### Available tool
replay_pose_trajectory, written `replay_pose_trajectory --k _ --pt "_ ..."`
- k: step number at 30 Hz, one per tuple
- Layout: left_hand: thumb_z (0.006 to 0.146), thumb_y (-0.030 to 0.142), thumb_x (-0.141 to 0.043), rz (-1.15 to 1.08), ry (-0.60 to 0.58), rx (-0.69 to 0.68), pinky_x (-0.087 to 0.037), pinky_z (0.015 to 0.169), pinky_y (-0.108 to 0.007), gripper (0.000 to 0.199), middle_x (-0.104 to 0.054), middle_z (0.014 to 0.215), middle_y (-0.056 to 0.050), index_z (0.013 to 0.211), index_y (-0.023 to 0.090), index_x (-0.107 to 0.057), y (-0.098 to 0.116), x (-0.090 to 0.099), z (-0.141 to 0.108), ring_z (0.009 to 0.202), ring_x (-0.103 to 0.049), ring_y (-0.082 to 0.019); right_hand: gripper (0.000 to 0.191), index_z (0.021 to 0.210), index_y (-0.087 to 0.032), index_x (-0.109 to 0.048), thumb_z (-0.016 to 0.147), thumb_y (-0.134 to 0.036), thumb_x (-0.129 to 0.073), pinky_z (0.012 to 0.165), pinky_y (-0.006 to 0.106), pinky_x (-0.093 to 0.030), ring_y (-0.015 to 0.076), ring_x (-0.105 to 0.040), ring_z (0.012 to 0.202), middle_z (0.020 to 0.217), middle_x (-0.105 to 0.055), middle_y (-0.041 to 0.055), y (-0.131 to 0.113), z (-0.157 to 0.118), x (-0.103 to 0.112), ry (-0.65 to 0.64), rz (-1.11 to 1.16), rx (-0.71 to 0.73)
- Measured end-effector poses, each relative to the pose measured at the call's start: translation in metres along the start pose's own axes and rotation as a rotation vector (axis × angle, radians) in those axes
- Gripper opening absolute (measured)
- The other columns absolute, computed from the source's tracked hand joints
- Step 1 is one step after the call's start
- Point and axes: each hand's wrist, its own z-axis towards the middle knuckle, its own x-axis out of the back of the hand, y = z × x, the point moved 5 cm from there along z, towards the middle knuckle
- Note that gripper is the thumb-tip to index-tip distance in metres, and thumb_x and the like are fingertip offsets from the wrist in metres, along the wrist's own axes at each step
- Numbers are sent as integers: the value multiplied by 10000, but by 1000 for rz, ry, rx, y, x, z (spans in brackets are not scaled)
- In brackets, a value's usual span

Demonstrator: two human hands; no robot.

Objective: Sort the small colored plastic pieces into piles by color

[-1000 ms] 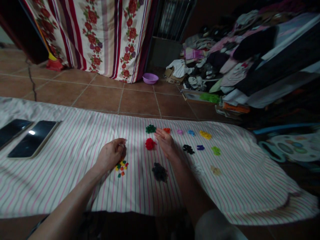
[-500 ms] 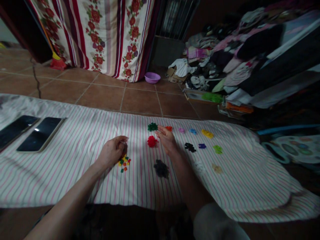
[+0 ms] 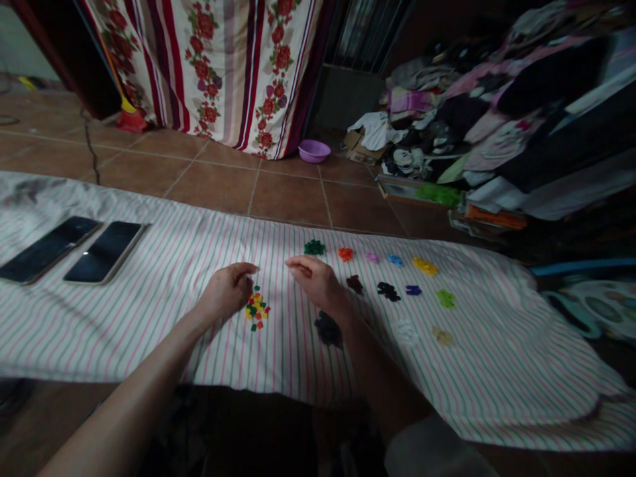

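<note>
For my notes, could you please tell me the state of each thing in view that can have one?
Left hand: fingers curled, grip unclear
Right hand: fingers bent, grip unclear
Multicoloured pieces: scattered
Single-colour pieces: in separate piles
Smartphones: lying flat, screens dark
Striped cloth: spread, wrinkled
Floral curtain: hanging
Purple basin: upright
Broom: bristles down

We're wearing a loose greyish sleeve [image 3: 434,450] on the right arm, near side, ending around the elbow; fabric detail too dim. Left forearm [image 3: 142,391], right forearm [image 3: 375,371], left hand [image 3: 227,291] and right hand [image 3: 318,285] all bare.
</note>
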Motion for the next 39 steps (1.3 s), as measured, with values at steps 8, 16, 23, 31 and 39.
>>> replay_pose_trajectory --k 8,16,23,31,39 --pt "803 226 -379 34 11 -4 -517 791 -279 394 -737 934 -66 1059 163 -672 -1 1 0 815 -677 -162 326 1061 -222 -702 862 -79 -486 815 272 -477 152 -612 914 967 -649 49 -25 -11 -52 -273 -203 211" --pt "812 239 -371 81 2 15 -511 816 -296 394 -738 932 -67 1033 162 -688 4 7 -1 814 -675 -167 298 1010 -213 -710 870 -57 -498 796 262 -460 146 -594 882 943 -610 45 -29 -9 -66 -379 -321 193" --pt "832 268 -368 77 -10 -8 -503 857 -300 382 -737 1003 -61 1025 181 -684 3 9 -1 883 -675 -175 221 971 -166 -665 861 -56 -507 837 278 -453 162 -596 910 942 -626 63 -34 -7 -68 -381 -348 198" --pt "833 278 -366 72 -14 -7 -499 870 -314 383 -731 1049 -66 1030 188 -682 1 7 1 937 -674 -194 197 910 -186 -610 819 -53 -498 815 284 -454 160 -598 864 901 -651 41 -25 0 -59 -256 -259 196" --pt "818 267 -374 24 4 -1 -520 771 -313 399 -739 921 -76 1059 166 -676 8 3 0 790 -678 -182 253 890 -196 -608 752 -52 -453 788 283 -482 162 -607 814 872 -658 41 -19 11 -27 -44 -216 174"
